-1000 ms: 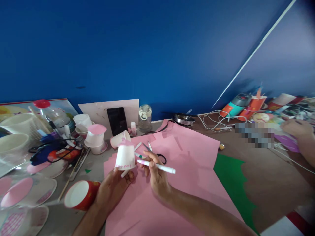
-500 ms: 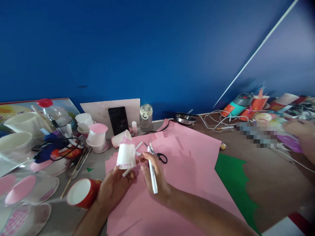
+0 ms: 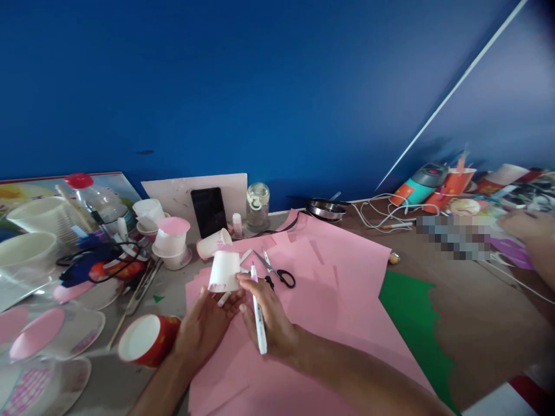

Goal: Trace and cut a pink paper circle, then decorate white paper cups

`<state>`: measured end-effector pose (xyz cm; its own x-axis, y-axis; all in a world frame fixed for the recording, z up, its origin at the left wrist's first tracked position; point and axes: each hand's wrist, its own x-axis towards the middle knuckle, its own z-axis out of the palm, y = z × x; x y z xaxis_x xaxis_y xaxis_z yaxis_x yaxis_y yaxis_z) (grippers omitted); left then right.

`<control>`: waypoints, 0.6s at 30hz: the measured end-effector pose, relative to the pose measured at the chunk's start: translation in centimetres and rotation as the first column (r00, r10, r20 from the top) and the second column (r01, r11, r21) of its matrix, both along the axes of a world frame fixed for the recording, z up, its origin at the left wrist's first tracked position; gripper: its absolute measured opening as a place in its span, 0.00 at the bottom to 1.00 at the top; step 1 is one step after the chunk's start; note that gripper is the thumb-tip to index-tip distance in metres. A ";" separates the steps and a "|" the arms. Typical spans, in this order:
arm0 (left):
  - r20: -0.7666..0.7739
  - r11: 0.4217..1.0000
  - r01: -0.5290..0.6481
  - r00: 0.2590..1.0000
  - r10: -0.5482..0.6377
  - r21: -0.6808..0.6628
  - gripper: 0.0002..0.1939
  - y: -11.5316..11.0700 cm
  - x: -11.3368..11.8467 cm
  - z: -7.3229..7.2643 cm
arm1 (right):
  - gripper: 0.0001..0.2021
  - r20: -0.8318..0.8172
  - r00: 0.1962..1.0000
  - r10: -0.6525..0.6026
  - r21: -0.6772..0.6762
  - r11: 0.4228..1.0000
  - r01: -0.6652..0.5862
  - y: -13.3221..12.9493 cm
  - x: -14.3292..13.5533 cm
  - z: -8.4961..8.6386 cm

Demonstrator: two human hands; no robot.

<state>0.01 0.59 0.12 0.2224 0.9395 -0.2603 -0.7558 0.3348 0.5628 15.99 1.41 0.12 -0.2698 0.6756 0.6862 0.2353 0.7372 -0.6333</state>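
An upside-down white paper cup with small pink marks along its rim sits above my left hand, which is palm up with its fingers under the rim. A short white marker cap lies among the fingers of that hand. My right hand is closed around a white marker with its pink tip uncovered and pointing away from me. The right fingertips touch the cup's side. Under both hands spreads pink paper. Scissors lie on it just beyond the right hand.
Left stand decorated cups, a red cup, stacked cups and a bottle. A phone and a glass jar stand behind. Green paper, cables and another person's hand are right.
The cup has risen slightly and turned, so fewer pink marks face me. The marker has tipped and shifted left, bringing its pink tip into sight. My left fingers have spread a little.
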 end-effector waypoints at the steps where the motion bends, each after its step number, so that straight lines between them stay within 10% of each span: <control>1: -0.008 1.000 -0.001 1.000 0.001 0.006 0.19 0.0 0.0 -0.1 | 0.26 0.009 1.000 0.001 0.002 1.000 -0.001 0.0 0.0 0.1; 18: -0.008 0.999 -0.031 0.999 0.031 -0.008 0.09 -0.2 -0.1 -1.1 | 0.21 -0.283 0.958 0.036 -0.194 0.977 -0.093 -0.4 0.5 0.9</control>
